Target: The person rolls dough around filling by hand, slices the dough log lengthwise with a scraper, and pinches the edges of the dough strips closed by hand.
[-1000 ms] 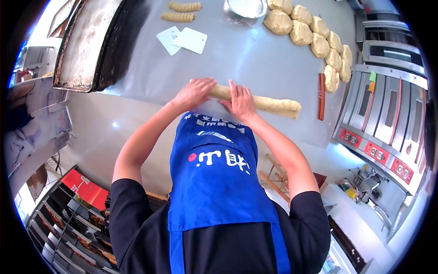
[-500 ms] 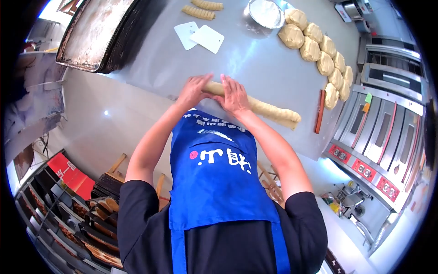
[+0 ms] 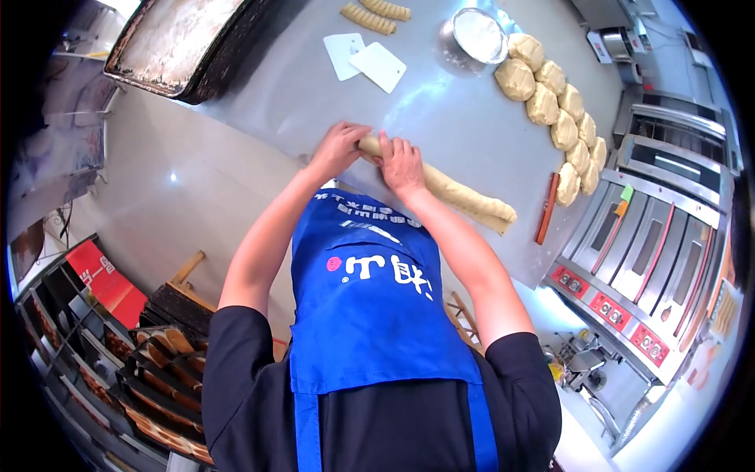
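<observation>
A long pale dough roll (image 3: 470, 197) lies on the metal worktable near its front edge, slanting down to the right. My left hand (image 3: 340, 149) is curled round its left end, fingers bent over the top. Close beside it, my right hand (image 3: 402, 164) grips the same roll with its fingers over it. Between the two hands a short piece of dough shows. The thumbs and undersides of both hands are mostly hidden.
Two white scrapers (image 3: 379, 67) lie beyond my hands, with two ridged dough strips (image 3: 367, 18) behind. A metal bowl of flour (image 3: 480, 36), several dough lumps (image 3: 564, 130) and a brown stick (image 3: 548, 208) are rightward. Stacked baking trays (image 3: 169, 47) stand left; ovens (image 3: 629, 259) right.
The view has shifted slightly, so the table things appear farther right. My fingers, spread and straighter before, now curl more tightly round the dough roll.
</observation>
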Demonstrator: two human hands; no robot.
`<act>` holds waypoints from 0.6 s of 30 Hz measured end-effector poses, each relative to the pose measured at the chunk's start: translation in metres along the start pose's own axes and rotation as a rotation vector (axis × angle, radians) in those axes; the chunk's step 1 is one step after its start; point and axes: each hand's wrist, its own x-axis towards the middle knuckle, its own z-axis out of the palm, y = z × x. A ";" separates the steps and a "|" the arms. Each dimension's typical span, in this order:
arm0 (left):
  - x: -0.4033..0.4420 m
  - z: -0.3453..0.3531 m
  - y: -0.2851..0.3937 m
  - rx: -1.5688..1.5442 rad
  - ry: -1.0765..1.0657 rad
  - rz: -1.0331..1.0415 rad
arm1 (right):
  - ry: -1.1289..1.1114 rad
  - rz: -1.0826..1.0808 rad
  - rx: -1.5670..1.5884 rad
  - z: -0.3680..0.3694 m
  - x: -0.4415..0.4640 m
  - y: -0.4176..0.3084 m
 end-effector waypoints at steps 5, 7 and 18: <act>-0.019 0.011 0.011 -0.110 0.191 -0.137 | 0.146 0.025 0.025 -0.004 -0.009 -0.015; -0.018 0.017 0.004 -0.124 0.210 -0.176 | 0.156 0.029 0.077 -0.006 -0.008 -0.012; -0.004 0.020 0.040 0.274 0.075 -0.032 | 0.043 0.074 0.285 -0.038 -0.022 0.011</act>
